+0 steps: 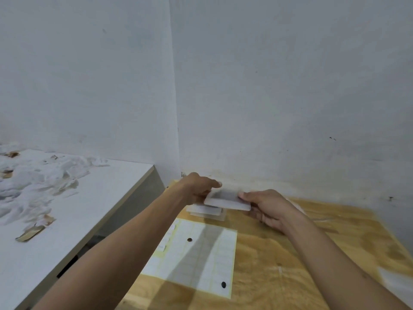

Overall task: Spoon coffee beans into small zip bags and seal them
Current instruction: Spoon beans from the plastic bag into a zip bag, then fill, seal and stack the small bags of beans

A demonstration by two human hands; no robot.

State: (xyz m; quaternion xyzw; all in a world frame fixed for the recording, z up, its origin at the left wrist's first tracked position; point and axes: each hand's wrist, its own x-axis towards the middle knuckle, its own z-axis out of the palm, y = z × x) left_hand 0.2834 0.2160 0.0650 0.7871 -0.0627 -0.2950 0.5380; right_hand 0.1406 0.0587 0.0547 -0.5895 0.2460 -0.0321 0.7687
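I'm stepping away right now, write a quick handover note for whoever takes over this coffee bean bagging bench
Left hand and right hand each pinch an end of one small zip bag, lifted just above the stack of bags by the wall.
The bag looks empty; the blur hides whether its zip is open.
Two loose coffee beans lie on the label sheet on the wooden table.
No spoon, bean supply or filled bags in view.
Left: find the beans and spoon, fill, seal.

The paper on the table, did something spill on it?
Yes. Two loose coffee beans, one and another, lie on the white sheet, out of any bag. Both hands, left and right, hold a zip bag.
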